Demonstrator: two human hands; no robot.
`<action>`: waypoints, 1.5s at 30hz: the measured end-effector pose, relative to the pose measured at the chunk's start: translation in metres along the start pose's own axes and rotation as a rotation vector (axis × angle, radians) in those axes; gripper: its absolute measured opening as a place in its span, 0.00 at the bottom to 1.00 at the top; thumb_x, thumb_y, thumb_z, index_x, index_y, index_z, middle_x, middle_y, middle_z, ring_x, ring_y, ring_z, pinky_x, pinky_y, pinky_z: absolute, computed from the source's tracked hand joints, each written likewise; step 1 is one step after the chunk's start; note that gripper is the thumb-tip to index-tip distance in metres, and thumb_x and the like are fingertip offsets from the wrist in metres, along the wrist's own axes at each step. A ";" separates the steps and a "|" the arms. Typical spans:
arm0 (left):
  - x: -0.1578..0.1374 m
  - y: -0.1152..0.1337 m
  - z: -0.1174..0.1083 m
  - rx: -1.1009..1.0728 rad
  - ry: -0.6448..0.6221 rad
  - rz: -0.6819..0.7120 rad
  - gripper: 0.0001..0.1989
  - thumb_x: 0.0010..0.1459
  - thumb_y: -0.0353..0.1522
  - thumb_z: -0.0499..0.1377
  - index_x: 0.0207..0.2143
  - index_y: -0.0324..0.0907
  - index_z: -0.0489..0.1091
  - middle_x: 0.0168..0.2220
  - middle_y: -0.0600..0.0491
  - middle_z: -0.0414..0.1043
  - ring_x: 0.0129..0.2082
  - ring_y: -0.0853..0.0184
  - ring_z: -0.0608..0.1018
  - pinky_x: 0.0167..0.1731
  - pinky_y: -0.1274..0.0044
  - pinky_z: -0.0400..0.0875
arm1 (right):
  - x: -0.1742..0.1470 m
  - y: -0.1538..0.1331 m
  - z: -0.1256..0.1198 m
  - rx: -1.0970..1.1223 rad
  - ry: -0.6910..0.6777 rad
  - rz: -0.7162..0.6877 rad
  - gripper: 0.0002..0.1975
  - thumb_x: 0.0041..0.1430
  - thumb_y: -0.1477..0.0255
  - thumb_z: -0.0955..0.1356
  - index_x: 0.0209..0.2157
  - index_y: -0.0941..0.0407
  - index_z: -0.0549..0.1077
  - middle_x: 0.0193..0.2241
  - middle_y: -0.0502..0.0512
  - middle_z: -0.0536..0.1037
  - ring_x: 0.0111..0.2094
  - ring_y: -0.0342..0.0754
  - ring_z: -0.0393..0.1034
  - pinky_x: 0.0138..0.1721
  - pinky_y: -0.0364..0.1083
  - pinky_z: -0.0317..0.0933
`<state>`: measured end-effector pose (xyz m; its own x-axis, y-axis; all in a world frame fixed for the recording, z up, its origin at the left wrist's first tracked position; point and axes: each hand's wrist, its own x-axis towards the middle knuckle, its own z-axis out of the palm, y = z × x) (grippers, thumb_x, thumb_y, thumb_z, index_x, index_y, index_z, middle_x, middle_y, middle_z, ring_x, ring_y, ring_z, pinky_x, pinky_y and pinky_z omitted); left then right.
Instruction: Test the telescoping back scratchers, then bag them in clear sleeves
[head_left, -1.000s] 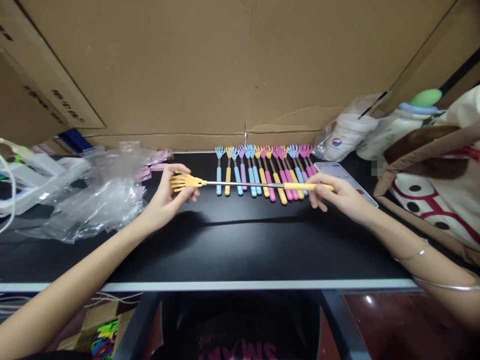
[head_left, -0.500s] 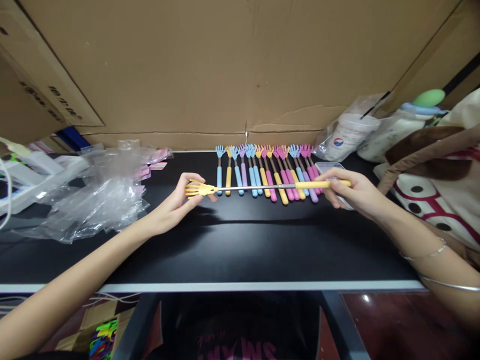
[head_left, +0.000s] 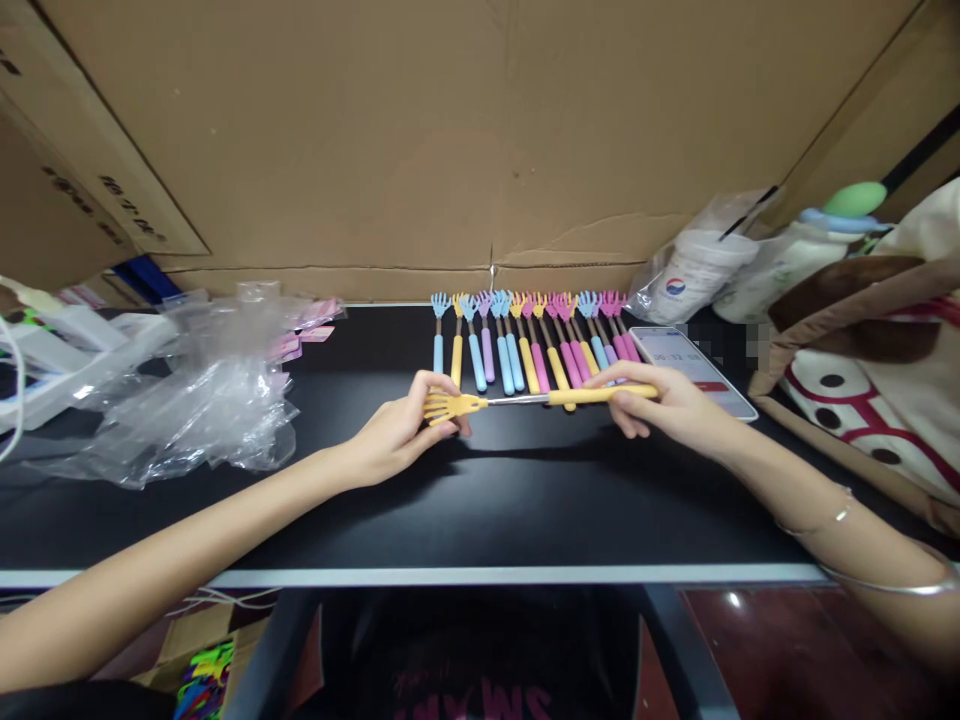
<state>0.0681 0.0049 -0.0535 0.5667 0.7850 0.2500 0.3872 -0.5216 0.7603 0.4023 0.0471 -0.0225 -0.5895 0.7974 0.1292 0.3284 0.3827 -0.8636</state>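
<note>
A yellow telescopic back scratcher (head_left: 517, 399) lies level across the middle, just above the black desk. My left hand (head_left: 409, 425) pinches its hand-shaped head between thumb and fingers. Around the yellow handle, at the other end, my right hand (head_left: 652, 398) is closed. A short length of silver rod shows between head and handle. Behind it, a row of back scratchers (head_left: 512, 365) in blue, yellow, purple and pink lies side by side, heads toward the cardboard wall. The held one hides some of their handle ends.
Clear plastic bags (head_left: 217, 400) are heaped at the left beside a white plastic rack (head_left: 90, 365). To the right lie a phone (head_left: 720, 385), a bagged cup (head_left: 701, 275), a bottle (head_left: 810, 265) and a cloth bag (head_left: 877, 400). A cardboard wall (head_left: 480, 140) closes off the back.
My hands have come closer together and a little nearer the desk's front edge. The silver rod between them is much shorter. More of the phone now shows.
</note>
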 end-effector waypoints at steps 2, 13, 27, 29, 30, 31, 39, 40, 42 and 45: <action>0.004 0.000 0.004 0.017 -0.024 0.007 0.10 0.66 0.34 0.48 0.47 0.46 0.48 0.38 0.52 0.73 0.39 0.67 0.77 0.43 0.72 0.67 | 0.001 -0.003 0.006 -0.003 -0.018 -0.004 0.20 0.61 0.57 0.65 0.43 0.59 0.71 0.14 0.45 0.67 0.15 0.38 0.58 0.18 0.40 0.53; 0.005 0.002 0.007 0.051 0.097 0.002 0.10 0.66 0.36 0.50 0.47 0.45 0.51 0.35 0.53 0.74 0.38 0.67 0.78 0.42 0.72 0.69 | 0.001 -0.009 0.009 -0.108 0.055 -0.052 0.20 0.60 0.59 0.65 0.45 0.59 0.73 0.17 0.46 0.67 0.18 0.40 0.62 0.20 0.40 0.57; 0.019 0.018 -0.011 0.907 0.118 0.265 0.10 0.65 0.34 0.52 0.47 0.42 0.66 0.40 0.51 0.73 0.41 0.66 0.73 0.36 0.77 0.66 | 0.004 -0.010 0.009 -0.265 0.017 -0.069 0.20 0.62 0.60 0.63 0.47 0.59 0.73 0.28 0.54 0.76 0.21 0.40 0.64 0.22 0.41 0.59; 0.024 0.024 -0.010 0.966 0.125 0.325 0.10 0.65 0.31 0.51 0.47 0.42 0.66 0.39 0.52 0.73 0.40 0.67 0.73 0.35 0.77 0.64 | 0.003 -0.010 0.009 -0.253 0.020 -0.063 0.20 0.63 0.60 0.63 0.49 0.59 0.71 0.30 0.55 0.77 0.21 0.40 0.64 0.22 0.40 0.60; 0.027 0.026 -0.009 0.998 0.141 0.344 0.09 0.65 0.31 0.50 0.46 0.43 0.67 0.38 0.53 0.73 0.38 0.67 0.73 0.34 0.77 0.63 | 0.003 -0.010 0.009 -0.259 0.020 -0.060 0.21 0.63 0.60 0.62 0.50 0.59 0.71 0.31 0.56 0.78 0.22 0.40 0.65 0.23 0.40 0.60; 0.029 0.029 -0.008 1.028 0.158 0.358 0.09 0.65 0.31 0.50 0.45 0.43 0.67 0.36 0.53 0.72 0.36 0.68 0.73 0.32 0.77 0.62 | 0.003 -0.009 0.008 -0.279 0.022 -0.061 0.20 0.64 0.60 0.62 0.50 0.58 0.71 0.33 0.56 0.79 0.23 0.41 0.66 0.24 0.41 0.61; 0.035 0.032 -0.001 1.153 0.203 0.412 0.10 0.66 0.36 0.51 0.35 0.43 0.69 0.27 0.56 0.71 0.28 0.69 0.72 0.25 0.76 0.55 | 0.004 -0.011 0.018 -0.872 0.085 -0.322 0.14 0.65 0.65 0.62 0.44 0.55 0.74 0.37 0.56 0.81 0.37 0.49 0.75 0.35 0.45 0.63; 0.035 0.032 0.000 1.168 0.194 0.416 0.11 0.66 0.37 0.51 0.34 0.42 0.68 0.27 0.56 0.71 0.28 0.69 0.72 0.25 0.75 0.55 | 0.005 -0.013 0.023 -0.935 0.078 -0.363 0.13 0.65 0.65 0.62 0.43 0.56 0.74 0.37 0.56 0.81 0.36 0.48 0.75 0.34 0.45 0.63; 0.035 0.033 0.002 1.189 0.171 0.432 0.12 0.66 0.37 0.51 0.31 0.42 0.67 0.25 0.55 0.70 0.28 0.68 0.72 0.26 0.75 0.55 | 0.010 -0.020 0.035 -1.031 0.074 -0.432 0.12 0.65 0.67 0.62 0.42 0.56 0.74 0.35 0.56 0.81 0.35 0.48 0.75 0.33 0.44 0.61; 0.037 0.034 0.006 1.206 0.169 0.474 0.12 0.65 0.34 0.51 0.30 0.41 0.66 0.23 0.54 0.68 0.28 0.67 0.71 0.27 0.75 0.56 | 0.021 -0.028 0.052 -1.155 0.071 -0.498 0.12 0.66 0.69 0.61 0.40 0.57 0.74 0.32 0.56 0.80 0.32 0.48 0.75 0.29 0.44 0.57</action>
<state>0.1065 0.0139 -0.0215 0.7635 0.4296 0.4823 0.6306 -0.6571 -0.4129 0.3427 0.0285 -0.0208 -0.8056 0.4590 0.3746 0.5561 0.8039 0.2109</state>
